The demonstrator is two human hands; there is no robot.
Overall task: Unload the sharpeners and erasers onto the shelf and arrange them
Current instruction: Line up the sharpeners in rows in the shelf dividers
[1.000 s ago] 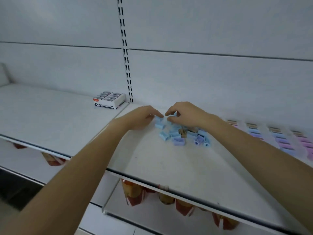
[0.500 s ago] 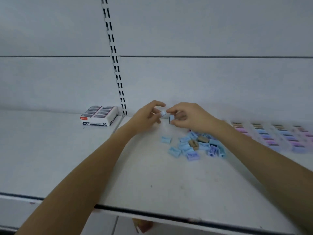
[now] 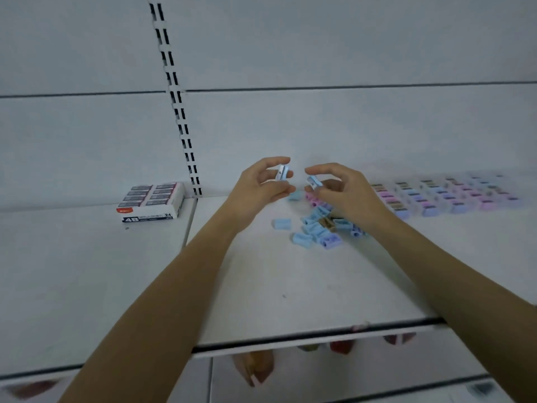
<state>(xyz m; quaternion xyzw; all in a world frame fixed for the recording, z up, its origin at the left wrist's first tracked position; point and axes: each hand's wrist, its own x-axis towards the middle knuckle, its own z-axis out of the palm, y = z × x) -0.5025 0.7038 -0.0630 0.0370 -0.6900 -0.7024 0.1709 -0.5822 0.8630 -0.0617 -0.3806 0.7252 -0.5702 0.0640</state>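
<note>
Above the white shelf point(image 3: 261, 289), the left hand point(image 3: 258, 186) pinches a pale blue sharpener point(image 3: 283, 173) and the right hand point(image 3: 345, 194) pinches another sharpener point(image 3: 313, 181). A loose sharpener pile point(image 3: 316, 226) lies just below them. Sorted sharpener rows point(image 3: 441, 196) stand to the right, and an eraser box point(image 3: 151, 202) sits to the left.

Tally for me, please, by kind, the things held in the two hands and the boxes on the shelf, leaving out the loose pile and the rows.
Sharpeners: 2, one pinched by the left hand, one by the right hand
Eraser boxes: 1
Total: 3
</note>
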